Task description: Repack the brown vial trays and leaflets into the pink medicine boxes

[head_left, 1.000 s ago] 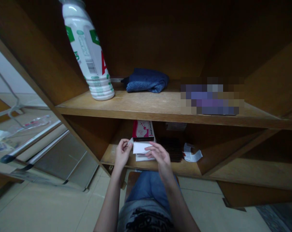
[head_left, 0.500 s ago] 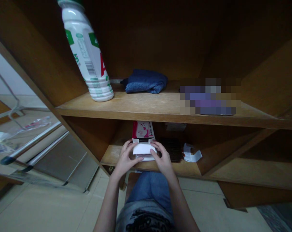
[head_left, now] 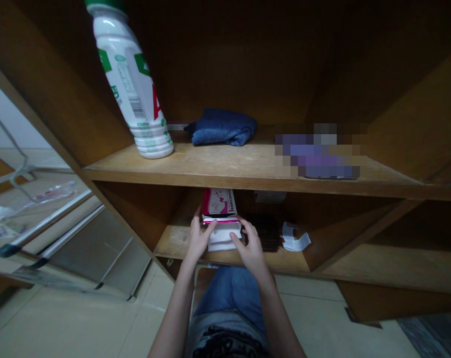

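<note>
Our left hand [head_left: 198, 239] is closed on the pink box [head_left: 218, 203]. The fingers wrap its left side and the thumb presses across the front lower edge. Our right hand [head_left: 250, 246] is half curled, thumb and forefinger drawn together on the right end of the white flap [head_left: 224, 233] that hangs out of the box's front. We cannot tell whether the other fingers touch the flap or only rest beside it.

The box lies flat on the lower shelf [head_left: 173, 242], near its front edge and towards the left of the compartment. Its back end reaches in under the upper shelf board [head_left: 225, 170].

Just right of the box, nearly touching our right hand, sits a dark ribbed object [head_left: 265, 229]. Past it lies a curled white paper strip [head_left: 294, 239]. On the left there is bare shelf between the box and the cabinet's side wall. Little headroom is left above the box, since the board runs close over it.

On the upper shelf a white bottle [head_left: 134, 89] stands at the left and a folded blue cloth [head_left: 223, 128] lies at the back. A blurred purple item [head_left: 318, 154] lies to the right. A metal rack [head_left: 61, 233] stands outside the cabinet on the left.
</note>
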`<state>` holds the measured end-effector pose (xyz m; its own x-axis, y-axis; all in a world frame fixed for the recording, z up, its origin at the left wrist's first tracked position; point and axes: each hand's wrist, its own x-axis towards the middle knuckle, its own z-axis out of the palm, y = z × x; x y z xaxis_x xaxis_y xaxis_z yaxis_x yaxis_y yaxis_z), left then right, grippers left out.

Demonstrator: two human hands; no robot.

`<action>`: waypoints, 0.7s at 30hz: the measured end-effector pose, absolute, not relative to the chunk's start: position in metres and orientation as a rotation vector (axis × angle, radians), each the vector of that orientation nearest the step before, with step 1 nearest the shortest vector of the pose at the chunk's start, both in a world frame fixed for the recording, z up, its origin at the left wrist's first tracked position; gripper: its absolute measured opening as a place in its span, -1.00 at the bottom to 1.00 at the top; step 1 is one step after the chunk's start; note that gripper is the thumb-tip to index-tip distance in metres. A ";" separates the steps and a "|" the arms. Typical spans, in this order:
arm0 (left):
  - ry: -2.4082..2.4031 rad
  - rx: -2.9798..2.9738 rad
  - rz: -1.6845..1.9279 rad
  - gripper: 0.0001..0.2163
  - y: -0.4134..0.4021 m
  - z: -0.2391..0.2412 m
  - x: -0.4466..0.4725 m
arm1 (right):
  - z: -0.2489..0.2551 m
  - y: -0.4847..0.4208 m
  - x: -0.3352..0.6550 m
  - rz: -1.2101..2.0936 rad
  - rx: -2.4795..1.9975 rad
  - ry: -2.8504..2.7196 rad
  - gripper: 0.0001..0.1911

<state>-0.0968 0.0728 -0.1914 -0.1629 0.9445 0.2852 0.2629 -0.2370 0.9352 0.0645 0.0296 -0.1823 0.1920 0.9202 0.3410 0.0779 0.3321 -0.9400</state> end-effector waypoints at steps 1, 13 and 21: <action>1.393 1.485 1.452 -0.43 0.075 -0.191 -0.095 | -0.182 0.029 0.065 0.776 -1.073 -1.239 -0.58; 1.284 1.365 1.586 -0.47 0.085 -0.188 -0.086 | -0.186 0.033 0.062 0.610 -1.158 -1.474 -0.51; 1.283 1.382 1.633 -0.50 0.086 -0.186 -0.084 | -0.188 0.034 0.057 0.503 -1.228 -1.623 -0.43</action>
<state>-0.0838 0.0859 -0.1861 -0.2461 0.9069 0.3420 0.1181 -0.3221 0.9393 0.0574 0.0344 -0.1884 0.0133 0.8887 0.4583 0.4739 0.3980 -0.7855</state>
